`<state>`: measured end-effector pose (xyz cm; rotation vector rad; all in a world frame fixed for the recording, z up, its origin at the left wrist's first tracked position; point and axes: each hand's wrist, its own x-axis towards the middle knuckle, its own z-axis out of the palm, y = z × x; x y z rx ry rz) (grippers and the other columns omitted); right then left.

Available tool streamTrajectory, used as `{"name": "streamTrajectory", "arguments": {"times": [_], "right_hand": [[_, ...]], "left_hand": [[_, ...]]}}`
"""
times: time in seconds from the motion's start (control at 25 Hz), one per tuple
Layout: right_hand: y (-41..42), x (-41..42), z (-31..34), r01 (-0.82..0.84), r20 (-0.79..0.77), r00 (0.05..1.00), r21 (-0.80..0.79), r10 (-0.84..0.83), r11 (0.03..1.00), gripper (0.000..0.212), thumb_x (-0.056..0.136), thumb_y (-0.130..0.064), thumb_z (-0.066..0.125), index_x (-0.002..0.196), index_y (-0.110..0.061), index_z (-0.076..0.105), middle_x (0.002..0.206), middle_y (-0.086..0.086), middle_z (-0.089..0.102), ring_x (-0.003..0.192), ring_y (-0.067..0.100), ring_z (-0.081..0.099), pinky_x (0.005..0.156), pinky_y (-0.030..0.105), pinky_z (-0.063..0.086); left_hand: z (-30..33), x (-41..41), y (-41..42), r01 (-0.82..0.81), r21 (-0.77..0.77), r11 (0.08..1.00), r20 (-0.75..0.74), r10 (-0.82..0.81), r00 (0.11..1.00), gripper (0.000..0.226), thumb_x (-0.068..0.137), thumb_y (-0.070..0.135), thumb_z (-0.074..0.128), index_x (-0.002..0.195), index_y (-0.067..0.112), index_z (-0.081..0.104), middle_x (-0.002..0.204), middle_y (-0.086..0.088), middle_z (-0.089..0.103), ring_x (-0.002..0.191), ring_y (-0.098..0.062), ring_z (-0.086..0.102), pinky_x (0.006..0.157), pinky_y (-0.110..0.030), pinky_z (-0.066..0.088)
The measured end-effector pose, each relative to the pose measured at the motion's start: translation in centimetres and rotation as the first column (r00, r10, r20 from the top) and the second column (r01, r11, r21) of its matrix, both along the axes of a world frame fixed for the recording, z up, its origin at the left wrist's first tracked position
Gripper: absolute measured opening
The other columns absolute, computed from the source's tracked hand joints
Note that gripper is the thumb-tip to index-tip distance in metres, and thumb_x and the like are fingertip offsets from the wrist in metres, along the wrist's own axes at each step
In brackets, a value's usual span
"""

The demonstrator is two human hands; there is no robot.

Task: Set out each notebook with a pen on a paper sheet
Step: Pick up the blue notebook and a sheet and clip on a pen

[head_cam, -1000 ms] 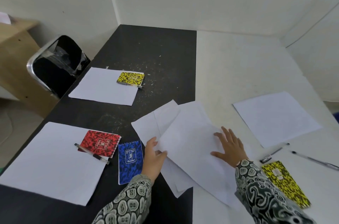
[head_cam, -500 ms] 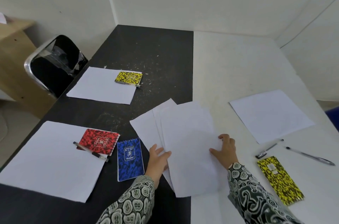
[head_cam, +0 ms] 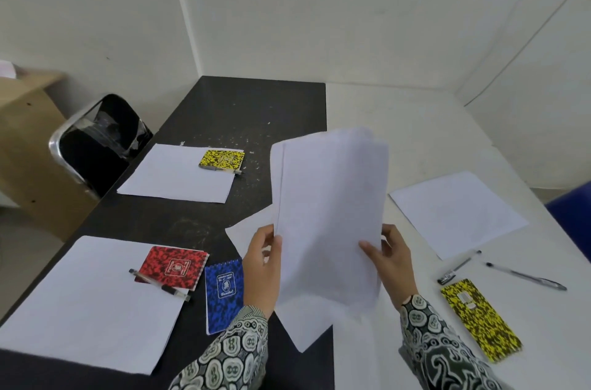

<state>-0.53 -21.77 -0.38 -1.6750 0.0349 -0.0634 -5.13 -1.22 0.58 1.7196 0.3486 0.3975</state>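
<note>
1. While both hands hold it up off the bench, the stack of paper sheets point(head_cam: 329, 214) stands nearly upright in the middle of the view. The left hand point(head_cam: 263, 265) grips its left edge and the right hand point(head_cam: 390, 258) grips the lower right edge.
2. One loose sheet point(head_cam: 307, 325) lies flat under the stack, across the seam between the black bench point(head_cam: 230, 108) and the white bench point(head_cam: 399, 127).
3. Just left of the left hand, the blue notebook point(head_cam: 224, 293) sits on the black bench, no sheet under it, no pen with it.
4. Next to that, the red notebook point(head_cam: 174, 266) lies on the near left sheet point(head_cam: 80, 309) with a pen point(head_cam: 160, 285) across its lower edge.
5. Further back, the small yellow notebook point(head_cam: 222, 159) is on the far left sheet point(head_cam: 172, 175), with a pen point(head_cam: 220, 169) along its near edge.
6. Over on the white bench, the long yellow notebook point(head_cam: 479, 319) lies bare on the surface, with two pens just above it, one black-capped point(head_cam: 460, 266) and one darker point(head_cam: 526, 276).
7. An empty sheet point(head_cam: 454, 210) sits just beyond those pens.
8. Off to the far left: a chair point(head_cam: 96, 140) and a wooden desk point(head_cam: 22, 134).
</note>
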Motion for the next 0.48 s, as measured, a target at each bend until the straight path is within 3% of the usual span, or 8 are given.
{"name": "streamTrajectory", "arguments": {"times": [0.12, 0.2, 0.32, 0.4, 0.48], "right_hand": [[0.7, -0.5, 0.9, 0.035, 0.024, 0.999, 0.118, -0.038, 0.992, 0.034, 0.076, -0.004, 0.069, 0.105, -0.016, 0.055, 0.097, -0.005, 0.066, 0.080, 0.000, 0.066, 0.065, 0.016, 0.055], [1.1, -1.1, 0.9, 0.038, -0.023, 0.999, 0.162, -0.035, 0.986, 0.039, 0.075, -0.011, 0.073, 0.109, -0.016, 0.056, 0.100, -0.004, 0.066, 0.079, 0.000, 0.067, 0.061, 0.015, 0.054], [1.8, -2.2, 0.1, -0.006, -0.076, 0.997, 0.137, 0.017, 0.991, 0.041, 0.064, -0.032, 0.076, 0.099, -0.019, 0.060, 0.095, -0.003, 0.068, 0.074, 0.001, 0.068, 0.056, 0.014, 0.053], [2.2, -3.0, -0.5, -0.019, -0.084, 0.996, 0.126, 0.030, 0.992, 0.028, 0.072, -0.026, 0.073, 0.096, -0.018, 0.061, 0.091, -0.004, 0.068, 0.072, 0.001, 0.068, 0.056, 0.013, 0.053], [2.5, -3.5, -1.0, 0.022, -0.097, 0.995, 0.099, -0.012, 0.995, 0.019, 0.083, -0.014, 0.064, 0.101, -0.013, 0.061, 0.091, -0.006, 0.067, 0.077, 0.006, 0.068, 0.056, 0.011, 0.052]], "left_hand": [[-0.3, -0.9, -0.3, -0.070, -0.016, 0.997, 0.017, 0.071, 0.997, 0.008, 0.094, 0.015, 0.047, 0.097, 0.018, 0.053, 0.090, 0.007, 0.059, 0.081, -0.009, 0.053, 0.070, -0.016, 0.044], [-0.6, -1.8, -0.5, -0.064, -0.045, 0.997, -0.020, 0.064, 0.998, 0.009, 0.094, 0.010, 0.043, 0.099, 0.017, 0.047, 0.087, 0.004, 0.055, 0.077, -0.012, 0.051, 0.062, -0.009, 0.042], [-1.2, -2.8, -0.7, 0.020, -0.022, 1.000, -0.087, -0.022, 0.996, 0.016, 0.096, 0.010, 0.037, 0.107, 0.020, 0.039, 0.094, 0.017, 0.050, 0.085, 0.004, 0.049, 0.064, 0.000, 0.037], [-2.7, -3.1, -0.5, 0.071, 0.002, 0.998, -0.147, -0.070, 0.987, 0.016, 0.097, 0.011, 0.033, 0.110, 0.021, 0.038, 0.095, 0.017, 0.049, 0.090, 0.002, 0.049, 0.067, -0.001, 0.034], [-4.2, -3.3, 0.0, 0.128, 0.036, 0.991, -0.257, -0.115, 0.960, 0.020, 0.097, 0.012, 0.033, 0.116, 0.014, 0.040, 0.102, 0.004, 0.050, 0.099, -0.013, 0.049, 0.075, -0.010, 0.032]]}}
